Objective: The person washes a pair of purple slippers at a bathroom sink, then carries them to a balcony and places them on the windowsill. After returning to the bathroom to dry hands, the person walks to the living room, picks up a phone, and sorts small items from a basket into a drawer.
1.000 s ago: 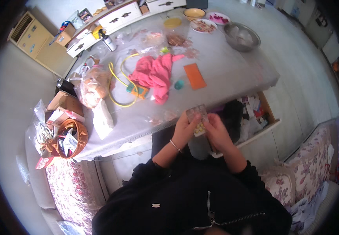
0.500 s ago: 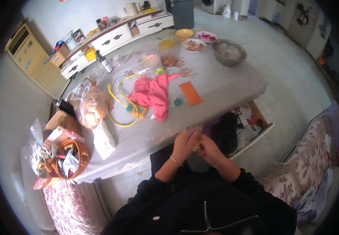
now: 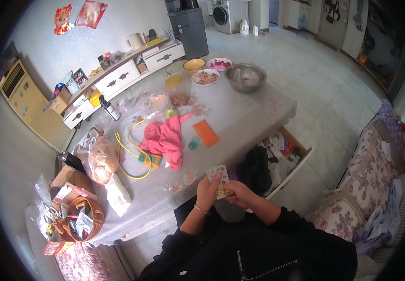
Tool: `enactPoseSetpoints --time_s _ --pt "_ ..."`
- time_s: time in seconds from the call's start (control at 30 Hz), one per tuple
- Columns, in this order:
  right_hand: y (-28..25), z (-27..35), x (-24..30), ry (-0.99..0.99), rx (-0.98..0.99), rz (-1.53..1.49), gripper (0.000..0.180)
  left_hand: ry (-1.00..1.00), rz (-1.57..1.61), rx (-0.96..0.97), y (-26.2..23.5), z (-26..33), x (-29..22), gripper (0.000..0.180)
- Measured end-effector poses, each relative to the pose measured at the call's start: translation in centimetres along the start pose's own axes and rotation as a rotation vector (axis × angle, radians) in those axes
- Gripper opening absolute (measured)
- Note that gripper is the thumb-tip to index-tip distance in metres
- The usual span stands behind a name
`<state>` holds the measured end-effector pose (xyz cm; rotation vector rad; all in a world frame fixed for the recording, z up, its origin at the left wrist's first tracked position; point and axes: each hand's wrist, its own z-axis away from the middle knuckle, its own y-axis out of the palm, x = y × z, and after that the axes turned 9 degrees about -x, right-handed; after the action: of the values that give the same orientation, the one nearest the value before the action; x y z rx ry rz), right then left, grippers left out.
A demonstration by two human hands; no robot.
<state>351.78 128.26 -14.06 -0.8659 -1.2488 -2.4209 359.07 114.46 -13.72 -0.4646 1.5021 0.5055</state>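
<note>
Both hands close their grip on one blister pack (image 3: 218, 180) of pills: the left hand (image 3: 207, 191) clamps its left edge with fingers curled round it, and the right hand (image 3: 238, 193) pinches its lower right corner. The pack is held tilted just over the near edge of the table (image 3: 254, 117), in front of the person's chest, not touching the tabletop.

The table is long and covered in a pale cloth. A sofa (image 3: 366, 182) with a flowered cover stands to the right, well apart from the hands. An open drawer (image 3: 289, 150) full of small things juts out from the table's right side, with a dark bundle (image 3: 255, 169) just beside the right hand.

On the table, a pink cloth (image 3: 167, 139) lies near the middle, touching a yellow cord (image 3: 130, 152) that loops to its left. A steel bowl (image 3: 245, 77) sits at the far end, next to a yellow bowl (image 3: 194, 65) and two plates. A bag of round bread (image 3: 100, 159) stands at the left, and a woven basket (image 3: 78, 218) sits lower left, near the corner. An orange card (image 3: 206, 133) lies right of the pink cloth, with a small teal cap (image 3: 193, 144) just beside it.
</note>
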Motion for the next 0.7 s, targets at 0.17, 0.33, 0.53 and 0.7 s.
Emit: enactPoseSetpoints --time_s 0.17,0.33,0.53,0.7 --pt "-0.2 0.7 0.4 0.002 0.023 -0.026 0.009 0.022 -0.070 -0.024 0.6 0.4 -1.3 0.032" --pt "0.6 1.3 0.3 -0.072 -0.073 -0.033 0.008 0.265 -0.374 -0.033 1.3 0.9 -2.3 0.030" --pt "0.6 1.8 0.5 -0.093 -0.092 0.015 0.014 0.093 -0.249 -0.021 1.8 0.9 -2.2 0.032" --pt "0.5 2.2 1.4 -0.033 -0.042 0.086 0.027 -0.056 0.115 -0.001 1.4 0.4 -2.3 0.030"
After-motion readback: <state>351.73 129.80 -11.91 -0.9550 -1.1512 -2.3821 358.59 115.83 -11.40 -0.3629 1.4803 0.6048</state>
